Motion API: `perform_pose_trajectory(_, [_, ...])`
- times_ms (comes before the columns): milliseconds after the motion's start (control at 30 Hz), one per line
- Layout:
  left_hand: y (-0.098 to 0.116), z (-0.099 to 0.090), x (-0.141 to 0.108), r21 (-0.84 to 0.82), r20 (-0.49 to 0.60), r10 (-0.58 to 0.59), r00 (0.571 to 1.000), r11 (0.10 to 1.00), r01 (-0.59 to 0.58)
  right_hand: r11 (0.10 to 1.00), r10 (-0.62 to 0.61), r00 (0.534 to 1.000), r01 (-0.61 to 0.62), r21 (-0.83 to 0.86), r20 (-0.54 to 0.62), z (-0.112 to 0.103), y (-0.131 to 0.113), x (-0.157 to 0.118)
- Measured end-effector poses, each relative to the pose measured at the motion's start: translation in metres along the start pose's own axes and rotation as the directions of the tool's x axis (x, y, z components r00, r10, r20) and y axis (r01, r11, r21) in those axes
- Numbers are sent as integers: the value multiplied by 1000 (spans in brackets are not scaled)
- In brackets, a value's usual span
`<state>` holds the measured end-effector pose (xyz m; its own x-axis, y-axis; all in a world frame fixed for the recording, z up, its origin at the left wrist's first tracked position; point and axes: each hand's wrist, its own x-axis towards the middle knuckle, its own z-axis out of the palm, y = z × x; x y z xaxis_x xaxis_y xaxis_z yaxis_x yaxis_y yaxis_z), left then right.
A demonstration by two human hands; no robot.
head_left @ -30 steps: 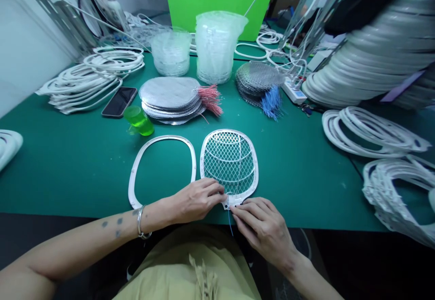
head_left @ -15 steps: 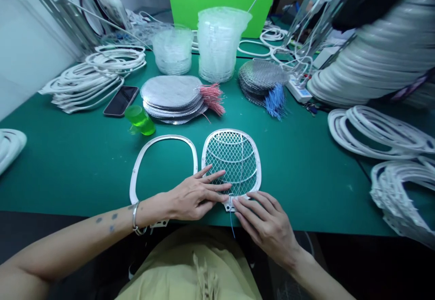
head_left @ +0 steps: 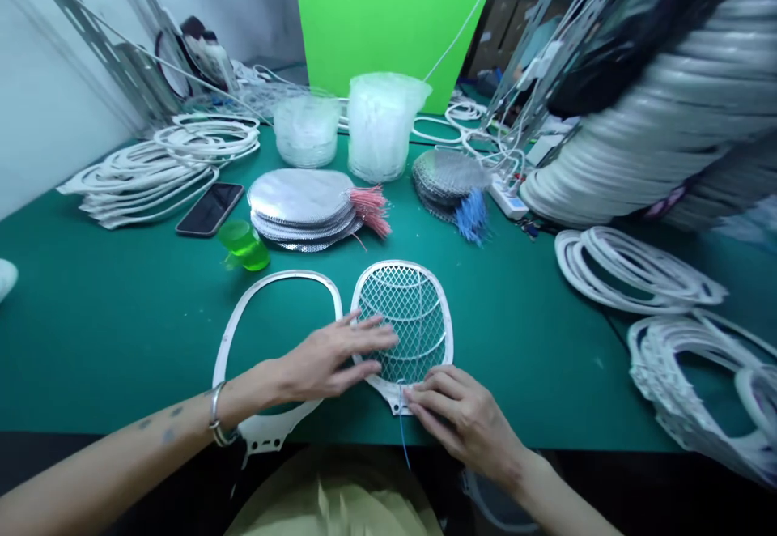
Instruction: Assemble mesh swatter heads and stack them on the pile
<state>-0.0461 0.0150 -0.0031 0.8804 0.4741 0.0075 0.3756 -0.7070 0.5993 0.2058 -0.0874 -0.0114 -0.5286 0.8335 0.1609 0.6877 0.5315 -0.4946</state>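
Observation:
A white oval frame with metal mesh and a clear ribbed layer [head_left: 447,317] lies on the green table, its narrow end toward me. From that end hangs a thin blue wire [head_left: 404,439]. My left hand [head_left: 333,358] is over the mesh's left side, fingers spread, holding nothing. My right hand [head_left: 464,414] has its fingers together on the frame's narrow end, thumb and fingertips pinching its right edge. To the left lies a second white frame without mesh [head_left: 227,333], partly under my left forearm.
Silver mesh discs with red wires [head_left: 303,196] and dark mesh discs with blue wires [head_left: 449,176] lie behind. A green cup [head_left: 246,246], a phone [head_left: 210,209], clear stacked discs [head_left: 380,127] and white frame piles [head_left: 637,265] surround the work area.
My left hand has lifted and shifted left, away from the frame's narrow end. The view has tilted up, so things appear lower. My right hand stays at the narrow end.

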Motion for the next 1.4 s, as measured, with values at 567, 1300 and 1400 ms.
perform_pose_trajectory(567, [54,37,85,54,-137,-62,989,996,70,730,681,688,-666,152,-251,-141,87,54])
perform_pose_trajectory(1300, [-14,-47,57,-583,-146,-438,887,763,281,479,818,484,-270,835,-312,-199,190,247])
perform_pose_trajectory(1400, [-10,-82,112,-914,-91,-463,882,390,111,555,741,493,-66,829,-457,-175,152,234])
